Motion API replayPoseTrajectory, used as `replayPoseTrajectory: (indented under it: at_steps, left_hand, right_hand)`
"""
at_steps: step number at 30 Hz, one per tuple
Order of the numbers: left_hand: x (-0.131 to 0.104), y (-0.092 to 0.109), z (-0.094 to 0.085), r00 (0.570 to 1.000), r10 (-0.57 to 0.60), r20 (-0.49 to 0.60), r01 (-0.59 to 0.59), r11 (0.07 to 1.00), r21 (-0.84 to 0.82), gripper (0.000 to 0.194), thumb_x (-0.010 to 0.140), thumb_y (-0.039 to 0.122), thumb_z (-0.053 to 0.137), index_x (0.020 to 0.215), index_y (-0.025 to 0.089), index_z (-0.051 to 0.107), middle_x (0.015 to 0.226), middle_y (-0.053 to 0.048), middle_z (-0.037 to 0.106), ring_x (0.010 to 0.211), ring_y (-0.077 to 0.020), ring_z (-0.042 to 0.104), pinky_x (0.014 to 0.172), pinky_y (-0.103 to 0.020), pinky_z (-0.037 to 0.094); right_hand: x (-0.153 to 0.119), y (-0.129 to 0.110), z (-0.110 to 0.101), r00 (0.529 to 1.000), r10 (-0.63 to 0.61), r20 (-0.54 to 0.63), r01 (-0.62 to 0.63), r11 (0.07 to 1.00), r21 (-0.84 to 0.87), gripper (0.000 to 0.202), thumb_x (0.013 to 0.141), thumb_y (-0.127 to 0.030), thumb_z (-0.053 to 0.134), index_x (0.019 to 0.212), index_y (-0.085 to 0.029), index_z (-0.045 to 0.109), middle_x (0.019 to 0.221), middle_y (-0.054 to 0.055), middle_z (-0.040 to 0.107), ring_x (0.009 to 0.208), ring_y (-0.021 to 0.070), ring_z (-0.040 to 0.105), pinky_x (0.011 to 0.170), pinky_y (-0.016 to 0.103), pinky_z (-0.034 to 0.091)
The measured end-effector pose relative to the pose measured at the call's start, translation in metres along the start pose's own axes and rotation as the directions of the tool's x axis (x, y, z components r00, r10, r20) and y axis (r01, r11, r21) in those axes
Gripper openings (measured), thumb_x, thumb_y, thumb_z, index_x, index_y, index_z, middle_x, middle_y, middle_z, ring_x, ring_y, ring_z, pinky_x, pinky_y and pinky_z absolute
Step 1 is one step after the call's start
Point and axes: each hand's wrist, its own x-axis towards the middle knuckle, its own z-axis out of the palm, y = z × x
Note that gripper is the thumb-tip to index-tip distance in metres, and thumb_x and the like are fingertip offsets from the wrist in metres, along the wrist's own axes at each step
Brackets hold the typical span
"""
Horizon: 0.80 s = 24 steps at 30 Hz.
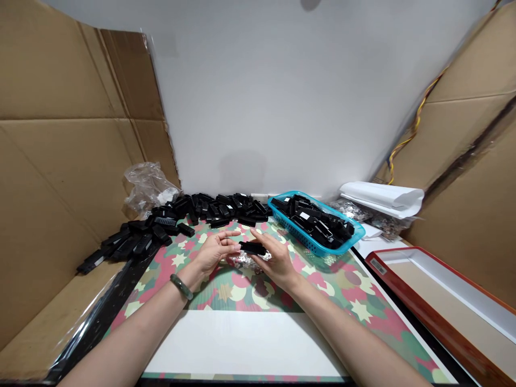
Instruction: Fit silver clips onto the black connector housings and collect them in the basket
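Note:
A black oblong plastic part (252, 248) is held between the thumb and fingers of my right hand (278, 260), over the middle of the patterned mat. My left hand (213, 253) meets its left end. There the left thumb and a finger are pinched together, and whatever lies between them is too small to make out. Just below the part, a pile of small shiny metal pieces (245, 262) rests on the mat, partly hidden by my hands.
Many similar black parts (220, 207) are heaped along the back and left. At the back right stands a blue basket (318, 250) full of them. A red-edged tray (435, 301) lies at right, white paper (381, 198) behind it. Cardboard walls (60, 161) flank the camouflage mat (322, 290).

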Motion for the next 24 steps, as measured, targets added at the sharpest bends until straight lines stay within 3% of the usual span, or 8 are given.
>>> replayPoseTrajectory:
  at_steps: [6, 9, 12, 14, 15, 17, 20, 24]
  left_hand:
    - [0.001, -0.003, 0.000, 0.996, 0.088, 0.018, -0.089, 0.994, 0.066, 0.055, 0.060, 0.023, 0.088, 0.109, 0.014, 0.065, 0.070, 0.001, 0.063, 0.056, -0.0099, 0.060, 0.052, -0.022, 0.050]
    - [-0.001, -0.003, 0.001, 0.982, 0.186, 0.008, -0.186, 0.971, 0.149, 0.052, 0.066, 0.026, 0.085, 0.113, 0.017, 0.066, 0.077, 0.002, 0.062, 0.056, -0.0082, 0.057, 0.051, -0.021, 0.049]
    - [-0.003, -0.002, 0.002, 0.951, 0.309, -0.018, -0.295, 0.923, 0.247, 0.048, 0.069, 0.025, 0.082, 0.115, 0.020, 0.069, 0.085, -0.001, 0.066, 0.066, -0.0116, 0.061, 0.058, -0.023, 0.053]
    - [-0.003, -0.001, 0.003, 0.927, 0.374, -0.016, -0.353, 0.888, 0.294, 0.044, 0.068, 0.022, 0.082, 0.110, 0.020, 0.073, 0.091, -0.005, 0.070, 0.082, -0.0161, 0.065, 0.071, -0.026, 0.055]
    - [-0.003, -0.002, 0.002, 0.920, 0.392, -0.023, -0.367, 0.878, 0.306, 0.042, 0.067, 0.021, 0.082, 0.109, 0.020, 0.074, 0.095, -0.006, 0.071, 0.089, -0.0184, 0.066, 0.075, -0.027, 0.055]
    - [-0.002, -0.003, 0.001, 0.925, 0.378, -0.027, -0.354, 0.887, 0.296, 0.045, 0.066, 0.021, 0.083, 0.109, 0.020, 0.074, 0.105, -0.009, 0.072, 0.098, -0.0224, 0.066, 0.077, -0.030, 0.056]
    - [0.000, -0.005, 0.000, 0.948, 0.315, 0.040, -0.315, 0.917, 0.245, 0.053, 0.063, 0.020, 0.085, 0.114, 0.020, 0.072, 0.117, -0.012, 0.071, 0.106, -0.0259, 0.066, 0.080, -0.034, 0.057]
    - [0.000, -0.005, 0.001, 0.954, 0.299, 0.038, -0.299, 0.921, 0.250, 0.051, 0.064, 0.019, 0.084, 0.113, 0.019, 0.073, 0.111, -0.013, 0.073, 0.106, -0.0273, 0.066, 0.076, -0.034, 0.058]
  right_hand:
    - [0.002, -0.005, -0.002, 0.999, 0.031, -0.021, -0.030, 0.997, 0.073, 0.053, 0.088, -0.018, 0.065, 0.138, -0.027, 0.052, 0.102, 0.008, 0.069, 0.089, 0.0216, 0.067, 0.076, 0.035, 0.056]
    - [0.006, -0.007, -0.005, 0.974, 0.228, -0.016, -0.220, 0.954, 0.203, 0.051, 0.082, -0.031, 0.074, 0.131, -0.023, 0.061, 0.106, 0.010, 0.069, 0.092, 0.0231, 0.066, 0.072, 0.035, 0.057]
    - [0.009, -0.007, -0.006, 0.846, 0.522, 0.108, -0.520, 0.761, 0.388, 0.045, 0.080, -0.045, 0.072, 0.116, -0.019, 0.070, 0.102, 0.010, 0.071, 0.077, 0.0214, 0.067, 0.057, 0.031, 0.056]
    - [0.010, -0.005, -0.006, 0.761, 0.601, 0.245, -0.635, 0.613, 0.470, 0.040, 0.081, -0.049, 0.070, 0.105, -0.018, 0.075, 0.092, 0.008, 0.073, 0.062, 0.0178, 0.064, 0.050, 0.029, 0.053]
    - [0.010, -0.004, -0.006, 0.748, 0.604, 0.275, -0.649, 0.579, 0.493, 0.038, 0.079, -0.048, 0.071, 0.101, -0.017, 0.075, 0.088, 0.007, 0.073, 0.059, 0.0169, 0.062, 0.049, 0.029, 0.053]
    - [0.009, -0.003, -0.005, 0.775, 0.595, 0.215, -0.609, 0.610, 0.506, 0.034, 0.074, -0.043, 0.077, 0.096, -0.017, 0.075, 0.087, 0.007, 0.073, 0.065, 0.0181, 0.064, 0.056, 0.030, 0.054]
    - [0.007, -0.002, -0.004, 0.841, 0.540, 0.038, -0.500, 0.748, 0.437, 0.028, 0.070, -0.032, 0.080, 0.093, -0.018, 0.072, 0.091, 0.007, 0.071, 0.082, 0.0212, 0.066, 0.068, 0.031, 0.054]
    - [0.005, -0.002, -0.002, 0.897, 0.441, -0.016, -0.409, 0.843, 0.349, 0.017, 0.075, -0.026, 0.074, 0.089, -0.020, 0.069, 0.090, 0.005, 0.069, 0.083, 0.0204, 0.064, 0.069, 0.030, 0.051]
